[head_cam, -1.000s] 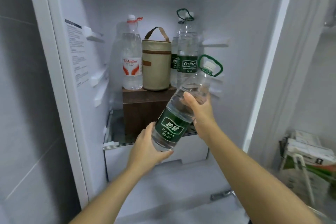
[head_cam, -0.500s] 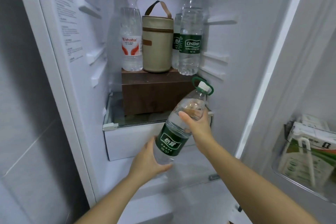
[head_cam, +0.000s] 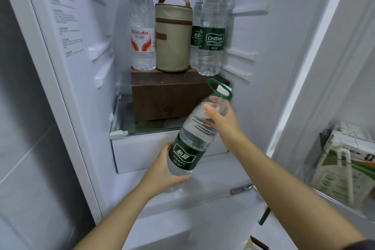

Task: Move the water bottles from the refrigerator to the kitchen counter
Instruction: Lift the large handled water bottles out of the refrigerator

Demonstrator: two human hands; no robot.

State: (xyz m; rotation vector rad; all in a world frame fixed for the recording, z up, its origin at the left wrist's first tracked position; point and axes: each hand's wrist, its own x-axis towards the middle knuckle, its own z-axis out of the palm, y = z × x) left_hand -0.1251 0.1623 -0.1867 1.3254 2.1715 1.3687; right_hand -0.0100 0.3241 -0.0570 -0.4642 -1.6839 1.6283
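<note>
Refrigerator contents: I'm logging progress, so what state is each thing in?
Refrigerator: open, lit.
Held green-label bottle: capped, tilted, gripped by left hand and right hand.
Wahaha bottle: upright, capped, on brown box.
Cestbon bottle: upright.
Beige pouch: upright, zipped.

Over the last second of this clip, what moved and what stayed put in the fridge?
The green-labelled bottle, tilted and held in both hands, has come down and out, from level with the standing bottles to below the wooden box. The left hand still cups its base and the right hand still grips near its neck. The Wahaha bottle, beige bag and Cestbon bottle stayed on the box.
</note>
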